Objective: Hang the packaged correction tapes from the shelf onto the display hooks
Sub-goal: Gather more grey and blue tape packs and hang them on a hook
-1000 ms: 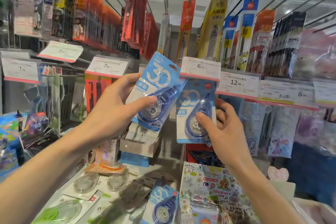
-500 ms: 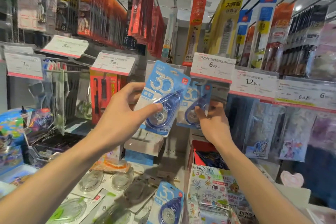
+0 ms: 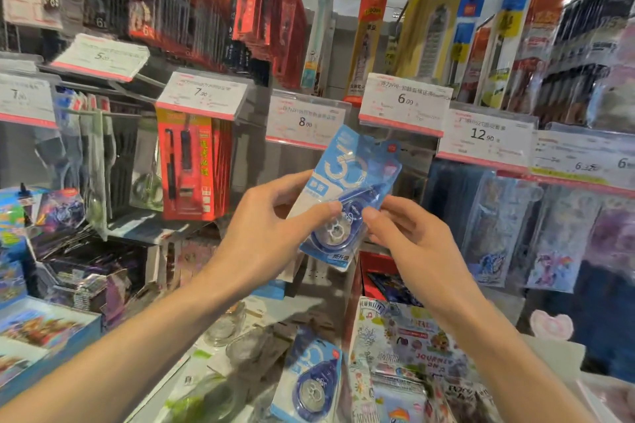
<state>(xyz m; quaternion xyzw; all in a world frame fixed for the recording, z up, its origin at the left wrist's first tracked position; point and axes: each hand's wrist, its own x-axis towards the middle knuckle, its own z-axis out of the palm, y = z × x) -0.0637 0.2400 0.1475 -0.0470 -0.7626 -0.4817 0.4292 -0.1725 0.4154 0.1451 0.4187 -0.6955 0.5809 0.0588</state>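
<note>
A blue packaged correction tape (image 3: 347, 203) is tilted in front of the shelf back, just under the 8.00 price tag (image 3: 305, 120). My left hand (image 3: 271, 230) grips it from the left, thumb on the clear blister. My right hand (image 3: 409, 237) meets it from the right, thumb tip on the blister's edge and fingers curled behind the card. Another blue correction tape pack (image 3: 309, 385) lies flat on the shelf below. The display hook itself is hidden behind the tags and the held pack.
Price tags 7.90 (image 3: 202, 93), 6.00 (image 3: 405, 99) and 12.90 (image 3: 484, 134) hang across the row. Red pen packs (image 3: 189, 165) hang to the left, sleeved card packs (image 3: 498, 227) to the right. Clear tape packs (image 3: 237, 336) and sticker books (image 3: 412, 354) crowd the shelf.
My right hand has let go of the second blue pack under the 6.00 tag, and that pack is out of view. It moved left to the pack in my left hand.
</note>
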